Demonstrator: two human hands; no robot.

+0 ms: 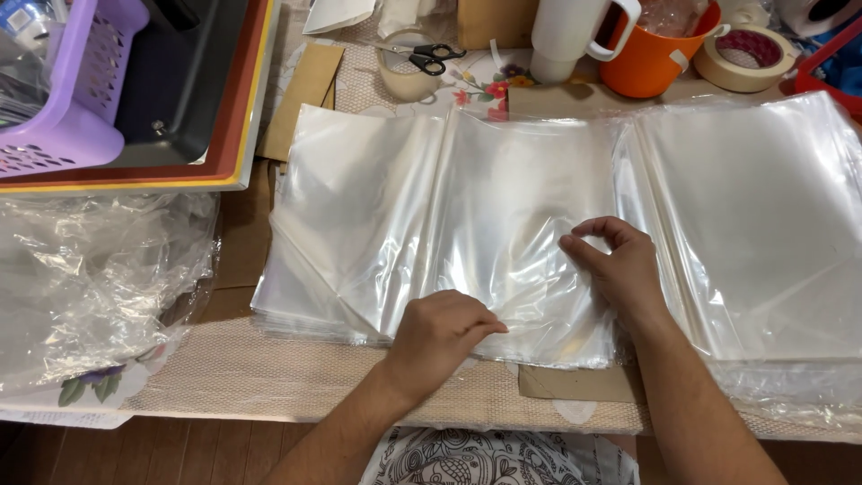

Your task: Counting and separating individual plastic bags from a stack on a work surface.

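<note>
Cluttered table (269,377): both hands' curled fingers (600,229) pinch the clear plastic bags (503,207).

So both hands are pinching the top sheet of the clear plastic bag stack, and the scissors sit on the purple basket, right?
Not quite. The head view shows the scissors lying across a roll of tape, not the purple basket. Both the left hand and right hand do pinch the clear plastic bag stack.

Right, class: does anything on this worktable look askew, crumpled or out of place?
Mostly tidy. The top clear bag puckers between the left hand and right hand; a corner of the left stack is folded; crumpled plastic spills over the table's left edge.
</note>
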